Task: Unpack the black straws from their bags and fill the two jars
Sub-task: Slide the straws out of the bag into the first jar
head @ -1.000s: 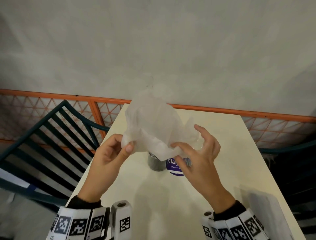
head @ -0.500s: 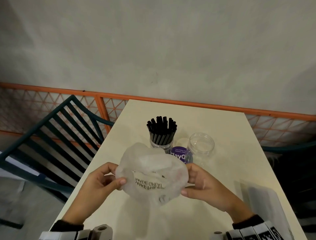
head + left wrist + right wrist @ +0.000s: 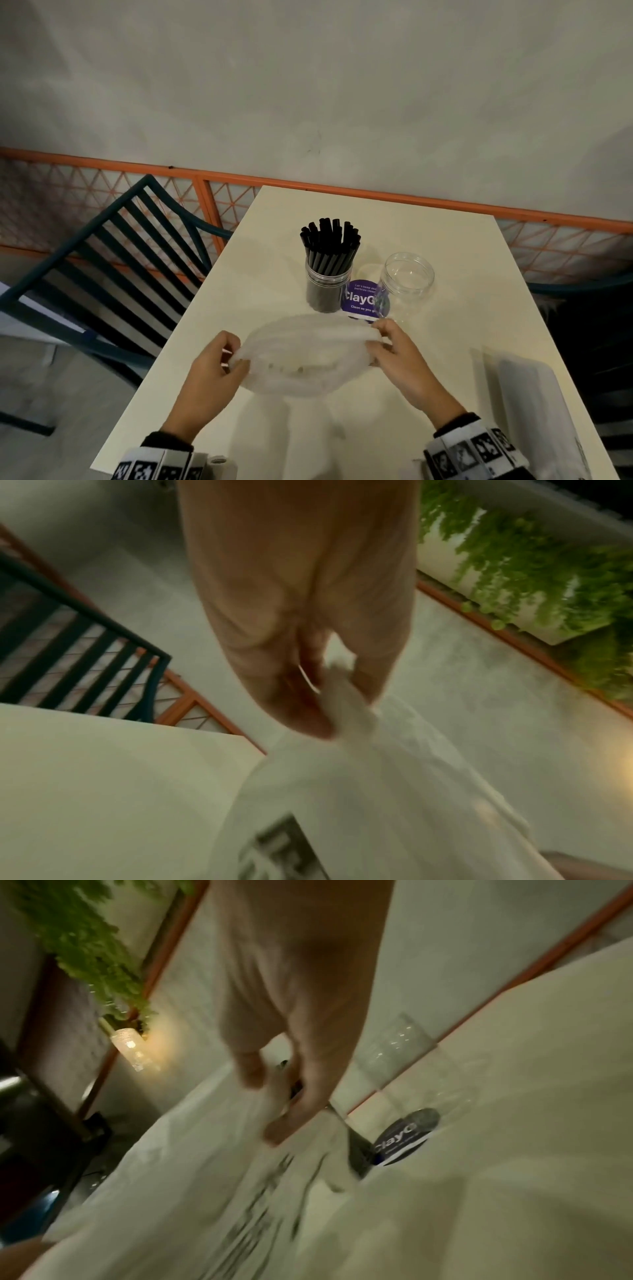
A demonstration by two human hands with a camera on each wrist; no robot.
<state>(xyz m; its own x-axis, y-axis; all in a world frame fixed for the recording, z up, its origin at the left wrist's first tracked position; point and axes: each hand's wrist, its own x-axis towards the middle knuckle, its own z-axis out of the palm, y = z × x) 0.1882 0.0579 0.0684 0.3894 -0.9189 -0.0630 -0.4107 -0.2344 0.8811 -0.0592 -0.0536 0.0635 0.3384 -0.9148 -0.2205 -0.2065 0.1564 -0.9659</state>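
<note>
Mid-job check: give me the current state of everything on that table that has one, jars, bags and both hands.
Left jar: upright, packed with black straws.
Right jar: upright, empty, no lid.
Plastic bag: empty-looking, crumpled, held between both hands above the table.
Left hand: pinches the bag's left end.
Right hand: grips the bag's right end.
Second bag: lies flat at the table's right edge; contents unclear.
</note>
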